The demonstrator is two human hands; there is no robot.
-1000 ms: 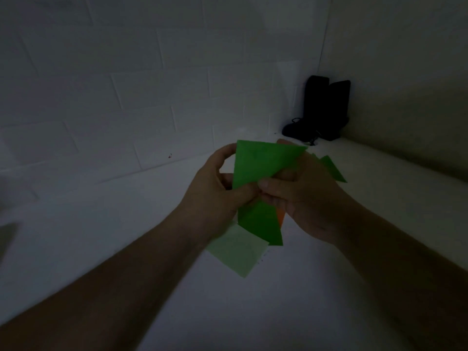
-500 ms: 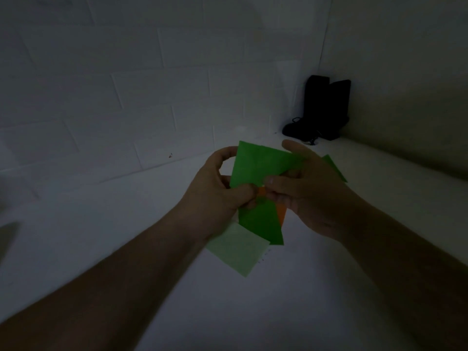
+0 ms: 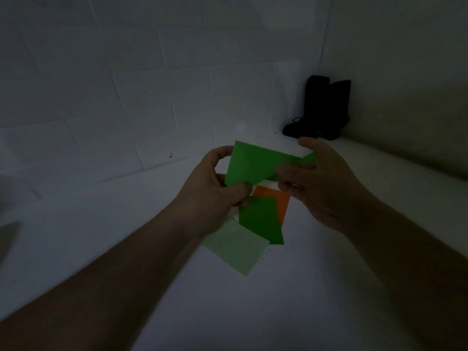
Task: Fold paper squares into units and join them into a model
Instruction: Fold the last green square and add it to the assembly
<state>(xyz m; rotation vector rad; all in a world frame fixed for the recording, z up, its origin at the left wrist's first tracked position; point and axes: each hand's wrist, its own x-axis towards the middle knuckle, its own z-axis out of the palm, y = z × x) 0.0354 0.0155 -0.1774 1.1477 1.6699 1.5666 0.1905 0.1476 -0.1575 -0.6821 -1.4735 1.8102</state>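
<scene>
Pretty dim shot. Both hands are up over the white desk (image 3: pixel 329 287), working on a green paper (image 3: pixel 249 164) folded into a triangle. Left hand (image 3: pixel 212 188) pinches its lower corner, thumb curled tight on it. Right hand (image 3: pixel 321 183) has its grip closed on the paper's far tip at 3 o'clock, fingers curled around it. Below them, toward 6 o'clock, a darker green piece (image 3: pixel 263 221), an orange piece (image 3: pixel 278 201) and a pale green sheet (image 3: pixel 235 247) overlap; can't tell if they're held or lying on the desk. Black boots (image 3: pixel 321 110) sit in the corner at 1 o'clock.
</scene>
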